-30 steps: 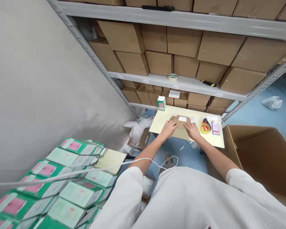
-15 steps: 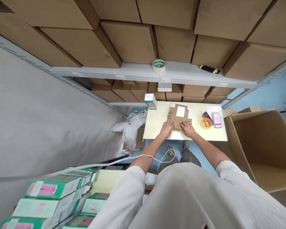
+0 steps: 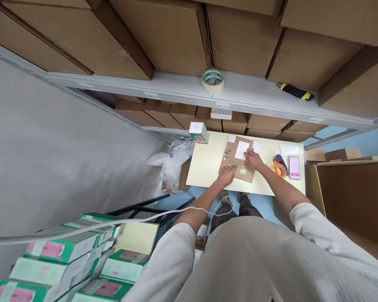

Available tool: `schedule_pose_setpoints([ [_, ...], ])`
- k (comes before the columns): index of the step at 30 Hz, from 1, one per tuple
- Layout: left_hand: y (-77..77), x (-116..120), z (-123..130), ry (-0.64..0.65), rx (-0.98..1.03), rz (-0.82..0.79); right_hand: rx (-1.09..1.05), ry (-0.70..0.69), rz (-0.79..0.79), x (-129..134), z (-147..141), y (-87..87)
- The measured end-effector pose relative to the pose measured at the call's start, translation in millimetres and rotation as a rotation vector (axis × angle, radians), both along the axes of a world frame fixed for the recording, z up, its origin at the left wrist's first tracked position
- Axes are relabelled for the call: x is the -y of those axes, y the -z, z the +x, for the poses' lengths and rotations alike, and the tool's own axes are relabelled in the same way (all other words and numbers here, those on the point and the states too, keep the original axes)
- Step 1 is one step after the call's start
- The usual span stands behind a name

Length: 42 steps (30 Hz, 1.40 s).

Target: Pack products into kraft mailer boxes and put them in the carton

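A flat piece of brown cardboard lies on the pale yellow table, with white labels, black handwriting and shiny clear tape on it. My left hand rests on its lower left part, fingers stretched out over the surface. Higher up, my right hand lies on the right side with its fingertips at the edge of a white label. Neither hand is wrapped round anything. Right of the cardboard are a roll of yellow tape on an orange and blue holder and a pink-screened phone.
A green and white box stands at the table's back left. On the shelf above are a tape roll and a utility knife. A large open carton borders the right. A white cable crosses before my left arm.
My right hand has moved up from the cardboard's lower edge to the white label. The cardboard's lower section, folded or raised before, now lies flat. My left hand remains at the lower left.
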<state>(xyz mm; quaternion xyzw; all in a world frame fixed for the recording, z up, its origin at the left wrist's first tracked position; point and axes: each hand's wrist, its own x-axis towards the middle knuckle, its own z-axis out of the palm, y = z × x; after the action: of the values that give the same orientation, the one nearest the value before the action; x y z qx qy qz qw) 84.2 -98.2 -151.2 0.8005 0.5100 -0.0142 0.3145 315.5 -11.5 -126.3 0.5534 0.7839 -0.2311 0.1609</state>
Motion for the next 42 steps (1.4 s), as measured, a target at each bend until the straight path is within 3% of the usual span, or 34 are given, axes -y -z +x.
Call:
schedule_pose_setpoints([
  [3, 9.9, 3, 6, -0.035, -0.014, -0.072, 0.019, 0.000, -0.078, -10, -2, 9.1],
  [7, 15.4, 4, 4, -0.042, -0.043, -0.102, 0.033, 0.021, -0.065, 2, -1, 13.4],
  [20, 21.1, -53, -8, -0.133, -0.096, -0.159, 0.131, 0.037, -0.121, 37, -31, -9.1],
  [24, 19.7, -57, -9, -0.132, -0.069, -0.167, 0.101, 0.027, -0.183, 43, -37, -10.6],
  [28, 15.3, -51, -11, -0.267, -0.066, -0.124, 0.039, 0.198, -0.214, 28, -21, -9.7],
  [32, 13.3, -49, -14, -0.457, -0.068, -0.137, 0.042, 0.441, -0.041, 3, 5, -2.8],
  [34, 14.1, -52, -16, -0.521, -0.052, -0.186, 0.027, 0.532, -0.055, -7, 15, 3.1],
  [42, 21.5, -73, -24, -0.580, 0.094, -0.224, -0.028, 0.708, -0.145, -5, 23, 23.4],
])
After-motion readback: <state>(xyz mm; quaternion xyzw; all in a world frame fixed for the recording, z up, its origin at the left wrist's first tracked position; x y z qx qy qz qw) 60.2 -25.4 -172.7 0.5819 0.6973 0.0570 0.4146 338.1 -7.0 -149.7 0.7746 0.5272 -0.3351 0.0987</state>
